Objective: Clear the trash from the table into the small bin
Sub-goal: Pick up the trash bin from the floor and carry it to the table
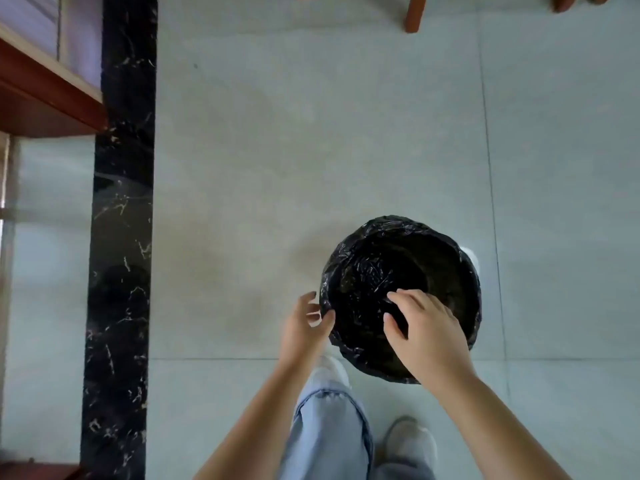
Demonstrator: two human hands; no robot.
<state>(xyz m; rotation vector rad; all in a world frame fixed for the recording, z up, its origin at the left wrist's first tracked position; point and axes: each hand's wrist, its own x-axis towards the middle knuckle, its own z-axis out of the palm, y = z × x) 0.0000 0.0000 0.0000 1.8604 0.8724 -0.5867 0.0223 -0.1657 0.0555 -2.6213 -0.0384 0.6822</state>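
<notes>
grey tiled floor | black marble strip | wooden leg

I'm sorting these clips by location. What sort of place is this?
Probably a room in a home, perhaps a dining area. Pale grey floor tiles meet a black marble threshold strip, reddish wooden furniture legs stand at the top, and a small bin lined with a black plastic bag sits on the floor.

The right hand hides part of the bin's near rim; its dark inside is unreadable.
</notes>
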